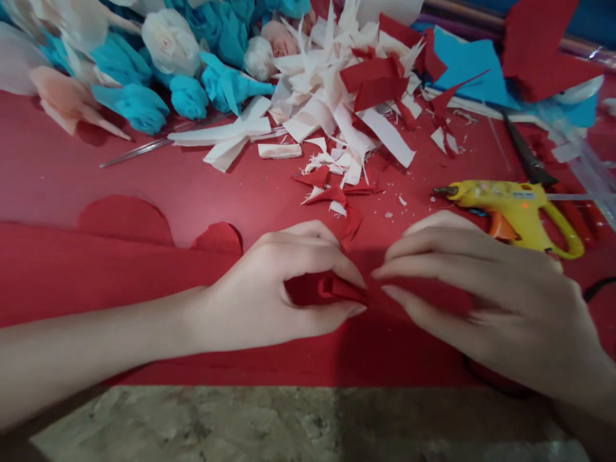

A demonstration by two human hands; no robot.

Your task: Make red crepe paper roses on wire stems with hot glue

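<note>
My left hand (274, 282) is closed in a pinch on a small rolled piece of red crepe paper (339, 289), held between thumb and fingertips just above the red table. A short gap to the right of it, my right hand (481, 289) has its fingers curved toward the roll. Its thumb and fingertips are slightly apart, with nothing visible between them. Red paper (96, 276) with rounded pieces sticking out from its far edge lies by my left forearm. Behind my right hand, a yellow glue gun (510, 208) rests on its side, nozzle to the left.
White and red paper scraps (337, 96) are heaped at the back centre. Blue, white and peach paper flowers (142, 106) crowd the back left, near a thin metal rod (135, 153). Dark-handled scissors (527, 151) and blue paper (471, 67) lie at the back right.
</note>
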